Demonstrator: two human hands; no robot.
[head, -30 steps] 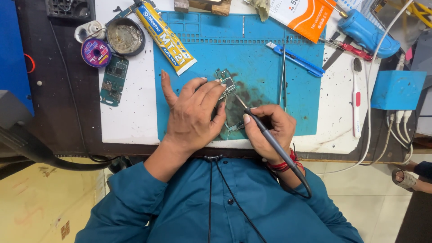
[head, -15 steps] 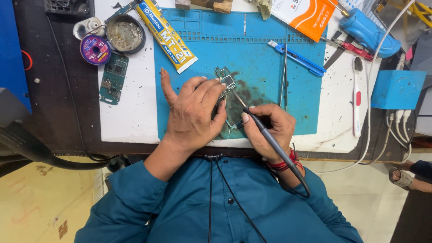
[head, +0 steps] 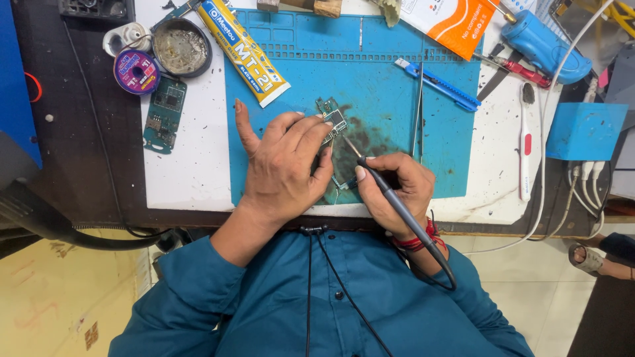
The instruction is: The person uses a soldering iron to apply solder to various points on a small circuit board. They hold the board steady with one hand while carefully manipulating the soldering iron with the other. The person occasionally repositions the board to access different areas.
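circuit board (head: 333, 121), small and green, lay on the blue work mat (head: 390, 79) near the mat's middle, just at 1 o'clock from my left hand (head: 284, 165). that hand lay flat over the mat with its fingers spread loose, fingertips (head: 316, 122) touching the board's near edge and pinning it down, not clenched. my right hand (head: 397, 188) sat at 4 o'clock from the board, fingers wrapped in a pen grip round a grey soldering iron (head: 390, 198); its tip pointed to 11 o'clock and sat just beside the board. tweezers (head: 418, 109) lay on the mat at 3 o'clock from the board. a blue craft knife (head: 436, 84) lay at 2 o'clock, a yellow glue tube (head: 243, 49) at 10 o'clock. a second green board (head: 165, 112) lay off the mat at 9 o'clock.
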